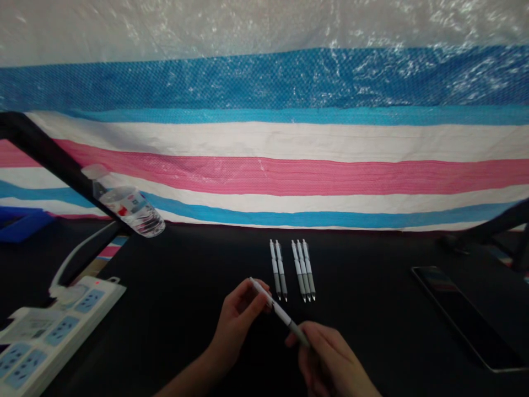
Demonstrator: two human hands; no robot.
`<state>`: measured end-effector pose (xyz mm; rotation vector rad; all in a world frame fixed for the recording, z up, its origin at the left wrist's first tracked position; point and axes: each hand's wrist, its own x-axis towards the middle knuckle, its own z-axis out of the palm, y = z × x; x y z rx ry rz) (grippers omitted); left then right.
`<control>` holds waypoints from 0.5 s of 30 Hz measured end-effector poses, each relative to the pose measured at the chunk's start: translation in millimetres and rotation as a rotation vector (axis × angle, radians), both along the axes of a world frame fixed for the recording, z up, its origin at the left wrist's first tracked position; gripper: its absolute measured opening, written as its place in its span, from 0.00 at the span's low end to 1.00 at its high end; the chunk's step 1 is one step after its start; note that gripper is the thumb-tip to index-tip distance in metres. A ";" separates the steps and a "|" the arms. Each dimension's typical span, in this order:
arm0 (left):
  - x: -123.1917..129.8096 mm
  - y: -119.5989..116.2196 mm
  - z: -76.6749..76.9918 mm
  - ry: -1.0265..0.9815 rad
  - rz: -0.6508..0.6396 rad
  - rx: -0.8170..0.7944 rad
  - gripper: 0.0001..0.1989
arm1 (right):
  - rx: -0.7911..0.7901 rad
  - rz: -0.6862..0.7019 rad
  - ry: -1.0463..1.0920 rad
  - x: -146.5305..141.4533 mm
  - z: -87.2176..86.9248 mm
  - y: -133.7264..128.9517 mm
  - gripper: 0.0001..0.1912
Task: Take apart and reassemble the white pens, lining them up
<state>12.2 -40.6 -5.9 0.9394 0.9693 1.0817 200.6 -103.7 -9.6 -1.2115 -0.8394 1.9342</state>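
Note:
A white pen with a grey grip is held slantwise between my two hands, low over the black table. My left hand pinches its white clicker end between thumb and fingers. Around the grey grip end, the fingers of my right hand are closed, and the tip is hidden there. Just beyond lie several matching pens in two groups, tips toward me: a pair of pens on the left and three pens on the right.
A white power strip with a plugged cable lies at left. Behind it, a water bottle leans by a black bar. A dark tablet or phone lies right. A blue tray is far left; a striped sheet hangs behind.

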 end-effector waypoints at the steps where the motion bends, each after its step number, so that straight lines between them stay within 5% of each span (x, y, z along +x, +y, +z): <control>1: -0.5 0.3 -0.2 -0.005 -0.005 0.006 0.12 | -0.028 0.005 0.041 -0.4 -0.9 0.5 0.34; 15: -3.7 8.3 -5.1 -0.033 -0.023 -0.023 0.12 | -0.295 0.039 0.193 -0.5 -5.3 3.3 0.30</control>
